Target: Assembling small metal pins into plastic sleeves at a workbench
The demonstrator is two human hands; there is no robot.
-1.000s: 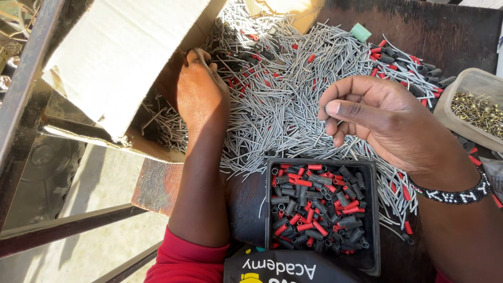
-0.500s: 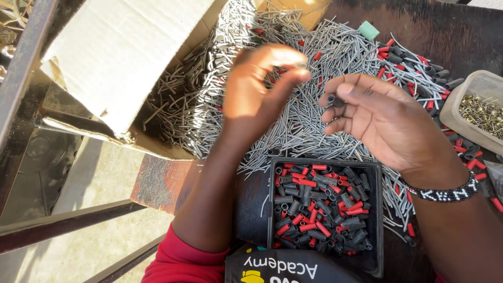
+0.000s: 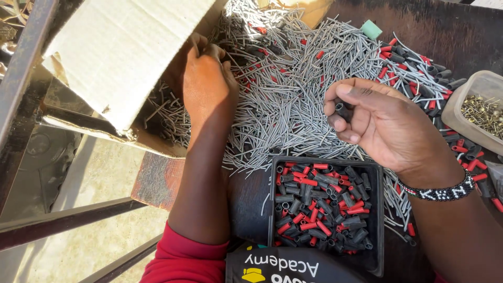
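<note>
My left hand [image 3: 207, 84] lies knuckles up on a big heap of thin grey pins [image 3: 293, 99], its fingertips dug in beside the cardboard flap [image 3: 126, 52]; what they hold is hidden. To the right, my right hand [image 3: 377, 123] hovers palm up over the heap and pinches a short black sleeve [image 3: 340, 108] between thumb and fingers. Just below both hands stands a black tray [image 3: 325, 160] filled with red and black sleeves.
A clear tub [image 3: 484, 84] of small brass parts sits at the right edge. More red and black sleeves [image 3: 419, 63] lie scattered at the heap's far right, near a small green piece [image 3: 371, 29]. Metal frame bars [image 3: 63, 220] run along the left, over the ground.
My left hand, raised next to the right hand half a second ago, has dropped back onto the pin heap by the cardboard. My right hand stayed in place.
</note>
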